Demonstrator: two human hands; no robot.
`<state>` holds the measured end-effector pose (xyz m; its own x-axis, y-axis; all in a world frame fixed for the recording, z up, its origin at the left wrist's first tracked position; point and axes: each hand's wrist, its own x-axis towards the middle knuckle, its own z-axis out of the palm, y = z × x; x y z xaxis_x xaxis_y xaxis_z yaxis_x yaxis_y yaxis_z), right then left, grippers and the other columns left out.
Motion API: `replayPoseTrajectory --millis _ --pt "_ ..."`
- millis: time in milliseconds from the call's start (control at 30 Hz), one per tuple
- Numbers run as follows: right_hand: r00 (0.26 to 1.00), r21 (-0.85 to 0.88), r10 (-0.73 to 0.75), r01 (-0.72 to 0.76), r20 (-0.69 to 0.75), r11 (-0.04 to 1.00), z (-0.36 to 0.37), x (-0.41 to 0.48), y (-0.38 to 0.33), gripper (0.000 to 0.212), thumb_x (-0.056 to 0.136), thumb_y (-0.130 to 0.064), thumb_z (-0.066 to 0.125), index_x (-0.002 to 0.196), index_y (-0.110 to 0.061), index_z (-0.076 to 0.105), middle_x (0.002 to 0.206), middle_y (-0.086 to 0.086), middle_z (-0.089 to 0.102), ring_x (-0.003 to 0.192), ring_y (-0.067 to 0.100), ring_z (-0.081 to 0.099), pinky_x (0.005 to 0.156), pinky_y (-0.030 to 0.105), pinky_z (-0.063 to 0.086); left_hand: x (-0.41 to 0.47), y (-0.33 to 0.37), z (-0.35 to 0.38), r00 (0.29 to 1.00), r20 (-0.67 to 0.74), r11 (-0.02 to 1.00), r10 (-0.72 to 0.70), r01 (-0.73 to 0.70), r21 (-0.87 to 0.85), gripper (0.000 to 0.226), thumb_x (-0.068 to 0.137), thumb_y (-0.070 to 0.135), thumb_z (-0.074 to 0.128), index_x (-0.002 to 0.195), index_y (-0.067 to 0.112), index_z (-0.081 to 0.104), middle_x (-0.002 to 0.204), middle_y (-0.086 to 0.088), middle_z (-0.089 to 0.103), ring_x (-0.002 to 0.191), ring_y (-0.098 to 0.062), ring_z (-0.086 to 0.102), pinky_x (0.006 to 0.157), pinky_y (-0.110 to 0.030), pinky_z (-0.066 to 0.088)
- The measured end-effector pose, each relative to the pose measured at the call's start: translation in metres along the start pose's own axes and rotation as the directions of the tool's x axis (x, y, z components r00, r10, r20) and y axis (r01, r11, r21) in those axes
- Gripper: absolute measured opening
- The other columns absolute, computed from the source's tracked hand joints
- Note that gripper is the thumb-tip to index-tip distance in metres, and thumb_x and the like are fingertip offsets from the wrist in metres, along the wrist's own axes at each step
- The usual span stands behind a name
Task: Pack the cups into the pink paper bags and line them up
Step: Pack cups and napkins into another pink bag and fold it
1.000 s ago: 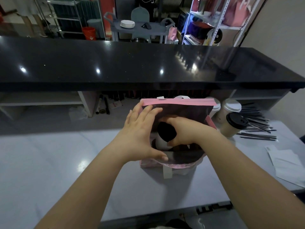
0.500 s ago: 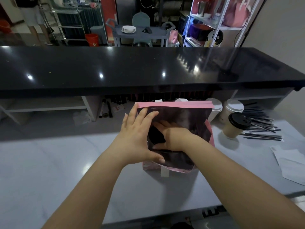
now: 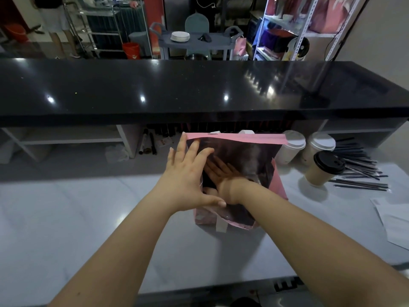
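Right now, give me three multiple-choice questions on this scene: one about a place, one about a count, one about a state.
1. Where do the loose cups stand relative to the pink paper bag? A) left of it B) right of it C) on top of it
2. How many loose cups have a black lid? A) one B) two C) three
3. The bag is: A) folded flat B) open C) taped shut
Answers: B, they stand to its right; A, the others have white lids; B, the right hand reaches inside.
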<state>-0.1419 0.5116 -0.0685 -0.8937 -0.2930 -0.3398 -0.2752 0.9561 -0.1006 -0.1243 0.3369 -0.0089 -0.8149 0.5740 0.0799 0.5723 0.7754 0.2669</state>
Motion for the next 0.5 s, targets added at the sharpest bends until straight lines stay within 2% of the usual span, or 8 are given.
replayPoseTrajectory --millis 67,133,200,267,300,400,500 --pt "0.998 -0.051 0.008 -0.005 0.065 0.999 -0.011 0.000 -0.001 0.084 0.098 -0.056 0.034 0.150 -0.027 -0.024 0.158 -0.007 -0.030 0.146 0.019 -0.025 0.120 0.050 -0.001 0.004 0.000 -0.001 1.000 -0.014 0.999 -0.024 0.024 0.037 0.116 0.059 0.091 0.045 0.152 0.033 0.008 0.163 -0.002 0.001 0.141 -0.020 -0.036 0.119 -0.057 -0.006" --pt "0.993 -0.012 0.010 -0.009 0.117 1.000 -0.030 -0.006 0.002 0.087 0.095 -0.058 0.042 0.151 -0.032 -0.020 0.160 -0.008 -0.024 0.148 0.021 -0.018 0.120 0.050 0.002 0.006 0.000 -0.004 0.998 -0.046 0.996 -0.039 0.042 0.073 0.107 0.066 0.090 0.034 0.152 0.032 0.011 0.163 -0.002 0.006 0.146 -0.021 -0.027 0.119 -0.056 -0.004" --pt "0.995 0.107 0.042 -0.052 0.090 0.993 -0.056 -0.018 0.009 0.086 0.091 -0.057 0.052 0.153 -0.039 -0.005 0.164 -0.005 0.002 0.149 0.023 0.008 0.117 0.047 0.020 0.007 -0.002 -0.009 0.991 -0.130 0.994 -0.034 0.047 0.101 0.094 0.074 0.083 0.035 0.151 0.030 0.022 0.161 -0.002 0.019 0.149 -0.024 -0.011 0.121 -0.053 0.002" --pt "0.996 0.195 0.094 -0.091 -0.008 0.977 -0.081 -0.034 0.018 0.074 0.089 -0.053 0.059 0.151 -0.041 0.021 0.151 -0.002 0.039 0.131 0.021 0.043 0.098 0.036 0.039 0.006 -0.003 -0.014 0.963 -0.270 0.992 -0.005 0.038 0.117 0.077 0.080 0.072 0.047 0.143 0.026 0.042 0.148 -0.002 0.042 0.146 -0.028 0.017 0.117 -0.049 0.017" --pt "0.992 0.209 0.114 -0.099 -0.062 0.973 -0.091 -0.043 0.022 0.068 0.088 -0.052 0.061 0.148 -0.040 0.030 0.144 -0.004 0.049 0.123 0.019 0.050 0.090 0.031 0.040 0.007 -0.002 -0.017 0.943 -0.332 0.992 0.013 0.031 0.125 0.069 0.081 0.066 0.052 0.136 0.024 0.050 0.137 -0.002 0.052 0.139 -0.028 0.030 0.112 -0.047 0.025" --pt "0.963 0.272 0.179 -0.121 -0.203 0.955 -0.110 -0.069 0.031 0.062 0.086 -0.049 0.066 0.142 -0.044 0.040 0.136 -0.011 0.055 0.120 0.014 0.053 0.089 0.028 0.042 0.021 0.010 -0.025 0.914 -0.406 0.990 0.024 0.036 0.138 0.047 0.086 0.052 0.058 0.124 0.024 0.059 0.118 -0.001 0.059 0.120 -0.026 0.044 0.098 -0.042 0.034" --pt "0.891 0.283 0.240 -0.134 -0.385 0.950 -0.115 -0.088 0.042 0.053 0.087 -0.039 0.068 0.135 -0.041 0.049 0.127 -0.013 0.060 0.114 0.010 0.055 0.085 0.027 0.044 0.048 0.036 -0.030 0.933 -0.359 0.994 0.016 0.023 0.106 0.041 0.090 0.045 0.054 0.126 0.026 0.056 0.120 0.001 0.057 0.117 -0.024 0.046 0.097 -0.042 0.034"
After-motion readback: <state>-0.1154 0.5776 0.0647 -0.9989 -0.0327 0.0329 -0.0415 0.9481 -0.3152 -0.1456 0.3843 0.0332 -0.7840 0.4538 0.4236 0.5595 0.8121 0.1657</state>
